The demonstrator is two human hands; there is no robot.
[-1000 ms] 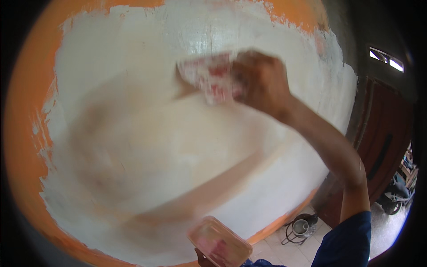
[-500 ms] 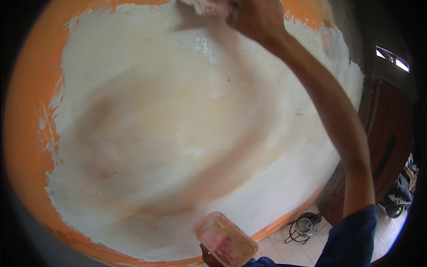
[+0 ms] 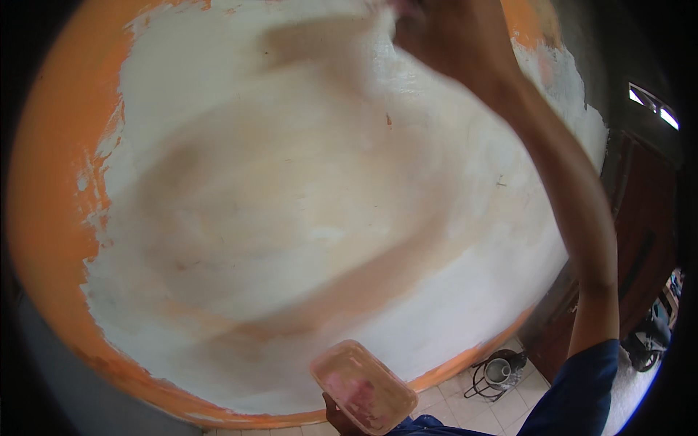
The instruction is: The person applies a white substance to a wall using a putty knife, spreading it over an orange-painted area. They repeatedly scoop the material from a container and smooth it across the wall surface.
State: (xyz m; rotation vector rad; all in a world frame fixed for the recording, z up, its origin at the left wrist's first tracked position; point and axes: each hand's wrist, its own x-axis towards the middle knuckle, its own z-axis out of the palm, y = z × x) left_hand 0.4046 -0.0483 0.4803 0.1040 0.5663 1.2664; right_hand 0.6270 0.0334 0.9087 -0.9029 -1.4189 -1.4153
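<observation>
My right hand (image 3: 454, 43) is raised to the top of the picture, close to a wall (image 3: 305, 203) coated in white and cream filler. Its fingers are closed on a flat, pale, smeared tool (image 3: 387, 27), mostly cut off by the upper edge and too blurred to name. Low in the middle, my left hand (image 3: 333, 416) grips the side of a rectangular plastic tub (image 3: 342, 356). Pinkish paste is smeared over the tub's inside. Most of the left hand is hidden behind the tub.
Orange paint (image 3: 51, 211) borders the coated patch. On the tiled floor (image 3: 472, 414) at lower right stands a dark-framed object with a grey round pot-like top (image 3: 498, 372). A dark reddish door (image 3: 643, 211) is at the right, beneath a small vent opening (image 3: 653, 105).
My right hand has moved right along the top of the wall with the pale tool. The view has shifted slightly. My left hand still holds the tub in nearly the same place.
</observation>
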